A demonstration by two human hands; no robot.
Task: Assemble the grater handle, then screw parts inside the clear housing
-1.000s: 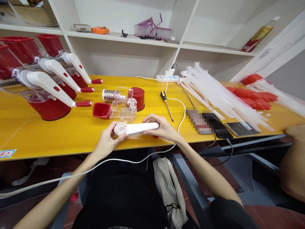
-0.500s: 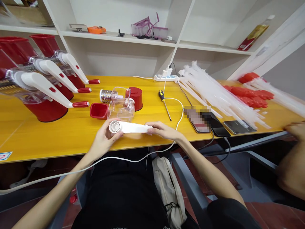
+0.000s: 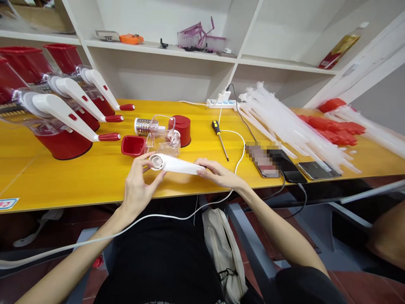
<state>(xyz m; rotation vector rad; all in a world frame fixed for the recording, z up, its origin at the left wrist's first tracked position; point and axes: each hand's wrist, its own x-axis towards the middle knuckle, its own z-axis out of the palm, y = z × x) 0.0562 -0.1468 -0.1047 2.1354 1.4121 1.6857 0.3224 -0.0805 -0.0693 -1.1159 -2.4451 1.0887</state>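
Observation:
A white crank handle [image 3: 180, 165] is held level over the table's front edge. My left hand [image 3: 139, 183] grips its round socket end between thumb and fingers. The narrow end is pinched in my right hand [image 3: 218, 173]. Just beyond lie a clear plastic grater housing [image 3: 164, 141], a metal grater drum [image 3: 144, 126], a red hopper [image 3: 133, 145] and a red base [image 3: 182, 130]. A screwdriver [image 3: 220, 137] with a black and yellow handle rests to their right.
Several assembled rotary graters [image 3: 65, 141] stand at the left. Phones [image 3: 287, 166], white plastic strips [image 3: 278, 122] and red parts [image 3: 332, 128] lie at the right. A white cable [image 3: 152, 216] crosses my lap. Another person's arm [image 3: 389, 228] shows at the right edge.
The crank handle has tilted, its socket end rising and turning a little, with my left fingers shifted around it. The other person's hand has left the table edge at the right.

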